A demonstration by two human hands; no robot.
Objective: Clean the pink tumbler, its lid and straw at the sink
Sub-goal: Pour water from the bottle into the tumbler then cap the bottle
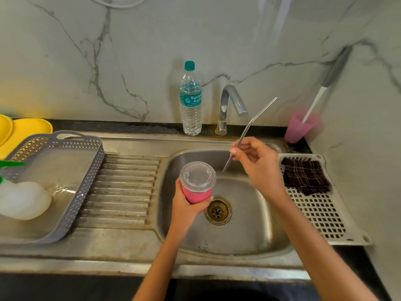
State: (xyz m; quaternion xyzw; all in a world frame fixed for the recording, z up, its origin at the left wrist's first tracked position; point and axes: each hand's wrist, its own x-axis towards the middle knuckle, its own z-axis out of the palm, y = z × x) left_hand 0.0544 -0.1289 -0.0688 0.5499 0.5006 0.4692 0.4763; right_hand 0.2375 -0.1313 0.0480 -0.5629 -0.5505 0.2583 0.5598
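My left hand [186, 206] grips the pink tumbler [196, 194] from below, over the steel sink basin [249, 231]. A clear grey lid [197, 177] sits on top of the tumbler. My right hand [258, 161] pinches a bent metal straw [251, 129] between thumb and fingers, just right of the lid. The straw is out of the tumbler; its lower tip hangs above the basin and its bent end points up to the right. No water runs from the tap [230, 105].
A water bottle [191, 101] stands behind the sink left of the tap. A grey basket [65, 192] with a white object lies on the drainboard at left. At right are a white rack [319, 213] with a dark cloth [306, 177] and a pink cup [300, 127].
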